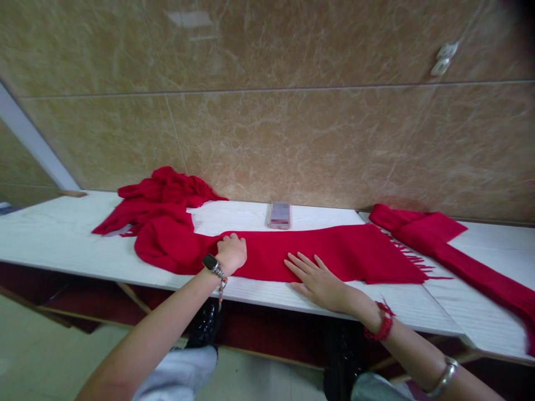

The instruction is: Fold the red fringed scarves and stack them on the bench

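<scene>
A red fringed scarf (267, 253) lies lengthwise along a white bench top, folded into a long flat band. Its left part runs into a loose, rumpled heap. My left hand (232, 253), with a watch and a beaded bracelet at the wrist, has its fingers curled down on the band, closed on the cloth; its fingertips are partly hidden. Flat on the scarf's lower edge rests my right hand (313, 278), fingers spread, holding nothing. The fringe (407, 256) spreads out at the band's right end.
A crumpled red cloth heap (163, 195) lies at the back left. Against the wall (292, 145) sits a small rectangular packet (279, 215). Another red scarf (443, 248) stretches over the right side of the white bench top (62, 234). Below its front edge are dark open shelves.
</scene>
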A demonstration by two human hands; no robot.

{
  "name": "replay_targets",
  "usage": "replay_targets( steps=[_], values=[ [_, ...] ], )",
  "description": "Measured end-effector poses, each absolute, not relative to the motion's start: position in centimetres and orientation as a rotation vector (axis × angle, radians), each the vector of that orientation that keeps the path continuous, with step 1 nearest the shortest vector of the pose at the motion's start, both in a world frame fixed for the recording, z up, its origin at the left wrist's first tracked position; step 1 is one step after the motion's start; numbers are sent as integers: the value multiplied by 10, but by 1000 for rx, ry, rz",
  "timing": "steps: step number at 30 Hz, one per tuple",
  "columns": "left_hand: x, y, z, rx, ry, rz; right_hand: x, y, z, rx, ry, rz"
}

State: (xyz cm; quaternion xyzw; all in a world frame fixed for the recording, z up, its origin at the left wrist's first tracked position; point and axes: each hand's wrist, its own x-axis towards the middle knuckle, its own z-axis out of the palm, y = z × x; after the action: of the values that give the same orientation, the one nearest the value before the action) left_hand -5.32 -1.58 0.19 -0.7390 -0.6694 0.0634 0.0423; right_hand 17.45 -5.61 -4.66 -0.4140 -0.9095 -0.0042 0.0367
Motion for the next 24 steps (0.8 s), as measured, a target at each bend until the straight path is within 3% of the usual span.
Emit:
replay_targets(
  steps=[5, 14, 17, 22, 24],
  values=[
    [-24, -29, -10, -2753, -1375, -51, 173, -56, -46, -1290, -2806, -19],
    [-57, 1, -14, -1987, -2300, 90, 174, -56, -47, -1283, -2800, -45],
    [-48, -5, -13, -1995, -2190, 88, 174, -55, -49, -1287, -2803, -47],
    [-17, -27, -17, -2436, -1601, -68, 174, -54, -51, -1286, -2799, -38],
    [-16, -27, -20, -2436, -1629, -67, 174, -55, -50, -1293, -2797, -49]
  ],
)
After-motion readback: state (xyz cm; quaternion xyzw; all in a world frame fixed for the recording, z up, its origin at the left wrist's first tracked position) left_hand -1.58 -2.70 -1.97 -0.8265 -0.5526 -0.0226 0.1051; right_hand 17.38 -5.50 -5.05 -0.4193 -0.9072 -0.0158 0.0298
